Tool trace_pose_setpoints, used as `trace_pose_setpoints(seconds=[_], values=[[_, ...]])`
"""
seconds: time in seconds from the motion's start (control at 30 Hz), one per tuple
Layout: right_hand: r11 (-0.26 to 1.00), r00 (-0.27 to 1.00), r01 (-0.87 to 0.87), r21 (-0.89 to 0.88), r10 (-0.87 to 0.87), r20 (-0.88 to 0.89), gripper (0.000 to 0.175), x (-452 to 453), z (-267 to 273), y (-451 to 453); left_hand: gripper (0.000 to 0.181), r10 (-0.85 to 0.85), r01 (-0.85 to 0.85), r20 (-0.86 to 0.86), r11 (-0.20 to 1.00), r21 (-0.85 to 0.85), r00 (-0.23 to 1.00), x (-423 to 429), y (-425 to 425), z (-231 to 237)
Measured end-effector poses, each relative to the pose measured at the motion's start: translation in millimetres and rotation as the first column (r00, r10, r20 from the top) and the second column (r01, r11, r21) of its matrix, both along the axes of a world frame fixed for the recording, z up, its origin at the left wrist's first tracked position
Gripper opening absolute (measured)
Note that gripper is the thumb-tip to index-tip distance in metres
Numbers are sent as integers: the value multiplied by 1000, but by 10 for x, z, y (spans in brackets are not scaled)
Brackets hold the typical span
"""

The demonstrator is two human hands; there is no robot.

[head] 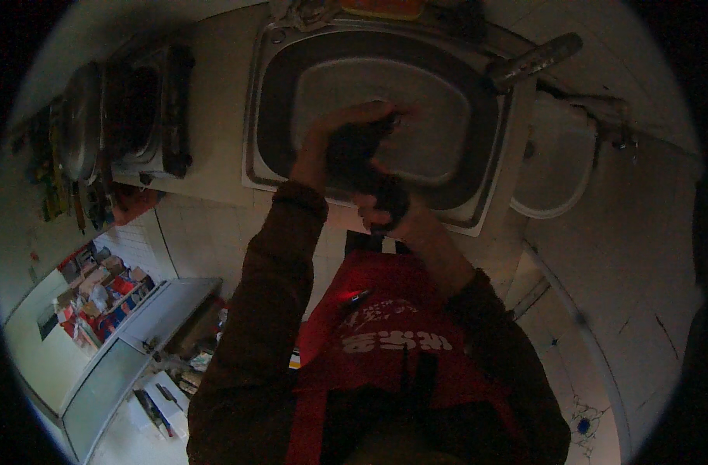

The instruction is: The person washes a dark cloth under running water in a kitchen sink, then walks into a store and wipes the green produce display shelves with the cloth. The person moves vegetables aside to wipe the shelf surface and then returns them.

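Note:
Both hands are over the near half of a stainless steel sink (383, 87). My left hand (348, 119) reaches in from the left and curves around the far side of a dark object (354, 151). Closer to my body, at the sink's front rim, my right hand (383, 218) has its fingers curled around the near end of this object. Dim light hides its exact kind and outline, and some of my fingers are lost in shadow.
A long cylindrical thing (537, 61) juts over the sink's back right corner. Right of the sink is a white washbasin (554, 168); left stands a gas stove (147, 110) beside a round metal lid (80, 122). Cluttered boxes (104, 285) lie at lower left.

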State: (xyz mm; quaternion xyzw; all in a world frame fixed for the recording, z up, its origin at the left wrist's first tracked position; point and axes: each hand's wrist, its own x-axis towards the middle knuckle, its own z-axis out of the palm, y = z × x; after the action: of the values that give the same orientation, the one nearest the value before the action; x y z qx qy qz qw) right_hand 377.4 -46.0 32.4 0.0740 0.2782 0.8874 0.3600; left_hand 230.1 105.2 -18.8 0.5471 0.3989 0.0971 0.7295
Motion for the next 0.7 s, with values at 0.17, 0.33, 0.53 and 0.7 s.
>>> trace_pose_setpoints(seconds=[0.17, 0.33, 0.53, 0.7], values=[[928, 898, 339, -152, -368, -243, 32, -220, 166, 1, 25, 601, -402, 230, 726, -559, 766, 87, -755, 11], [813, 819, 427, -397, -534, -212, 44, -226, 520, 229, 25, 864, -470, 201, 430, -771, 461, 344, -1322, 129], [788, 833, 510, -345, -553, -33, 40, 107, 649, 376, 25, 844, -459, 305, 505, -731, 442, 460, -665, 533], [963, 880, 241, 117, -268, 391, 48, 348, 671, 230, 25, 713, -352, 419, 664, -660, 562, 569, -301, 909]])
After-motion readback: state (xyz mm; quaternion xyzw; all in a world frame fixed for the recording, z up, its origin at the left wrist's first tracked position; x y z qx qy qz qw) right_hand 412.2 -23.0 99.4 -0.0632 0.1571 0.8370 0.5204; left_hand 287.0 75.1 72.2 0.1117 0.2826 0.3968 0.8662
